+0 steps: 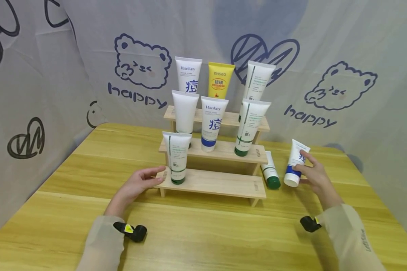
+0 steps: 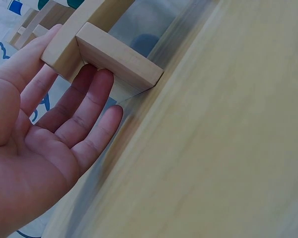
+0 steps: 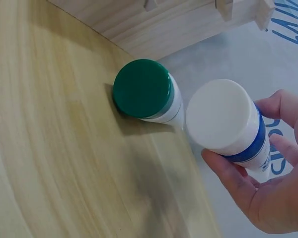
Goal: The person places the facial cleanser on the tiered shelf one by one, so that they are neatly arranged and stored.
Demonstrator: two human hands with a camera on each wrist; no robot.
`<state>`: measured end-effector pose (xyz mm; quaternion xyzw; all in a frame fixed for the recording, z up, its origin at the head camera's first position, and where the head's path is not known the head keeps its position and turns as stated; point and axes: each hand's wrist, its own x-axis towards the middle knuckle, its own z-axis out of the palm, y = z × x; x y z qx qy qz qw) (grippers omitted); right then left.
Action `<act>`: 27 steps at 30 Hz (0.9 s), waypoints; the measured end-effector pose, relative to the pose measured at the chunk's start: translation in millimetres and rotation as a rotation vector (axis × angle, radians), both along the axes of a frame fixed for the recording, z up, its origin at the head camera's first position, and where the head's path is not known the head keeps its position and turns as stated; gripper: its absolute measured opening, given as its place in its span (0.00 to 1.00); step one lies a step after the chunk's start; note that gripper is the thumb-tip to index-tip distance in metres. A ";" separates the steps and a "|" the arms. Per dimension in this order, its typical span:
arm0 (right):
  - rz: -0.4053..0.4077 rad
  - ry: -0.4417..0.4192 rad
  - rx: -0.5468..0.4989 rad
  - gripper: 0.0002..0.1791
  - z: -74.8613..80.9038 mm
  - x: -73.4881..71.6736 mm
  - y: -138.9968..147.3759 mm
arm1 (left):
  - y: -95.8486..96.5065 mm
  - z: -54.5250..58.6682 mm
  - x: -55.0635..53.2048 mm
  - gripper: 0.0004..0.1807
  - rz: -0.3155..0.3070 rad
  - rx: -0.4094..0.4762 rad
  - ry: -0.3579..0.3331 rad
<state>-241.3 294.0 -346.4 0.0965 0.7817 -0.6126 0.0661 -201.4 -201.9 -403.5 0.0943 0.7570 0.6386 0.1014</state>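
My right hand (image 1: 313, 174) grips a white squeeze tube with a blue band (image 1: 295, 162), cap end down and tilted, thumb and fingers on either side of it. In the right wrist view its white cap (image 3: 219, 115) faces the camera. Beside it a tube with a green cap (image 1: 270, 170) lies on the table. My left hand (image 1: 139, 184) holds the left end of a three-step wooden stand (image 1: 217, 183); in the left wrist view the thumb is at the board's edge and fingertips (image 2: 105, 77) touch the leg. A white and green tube (image 1: 178, 158) stands on the lowest step's left end.
On the middle step stand a plain-backed white tube (image 1: 184, 113), a blue-lettered tube (image 1: 213, 124) and a green-capped tube (image 1: 252, 128). The top step bears a yellow tube (image 1: 220, 79) between two white ones. A printed cloth (image 1: 203, 30) hangs behind the wooden table (image 1: 190, 233).
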 end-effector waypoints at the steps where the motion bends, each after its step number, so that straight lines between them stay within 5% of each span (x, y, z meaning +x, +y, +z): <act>1: 0.003 -0.002 0.008 0.41 0.9 1.0 0.3 | 0.0 -0.2 0.1 0.29 -0.001 0.000 0.002; 13: 0.029 0.128 0.045 0.38 5.9 17.0 -5.3 | 0.8 0.8 0.7 0.29 -0.002 0.004 -0.003; 27: 0.033 0.209 -0.095 0.43 20.6 39.3 -18.4 | 0.8 0.8 1.0 0.30 0.001 0.004 -0.002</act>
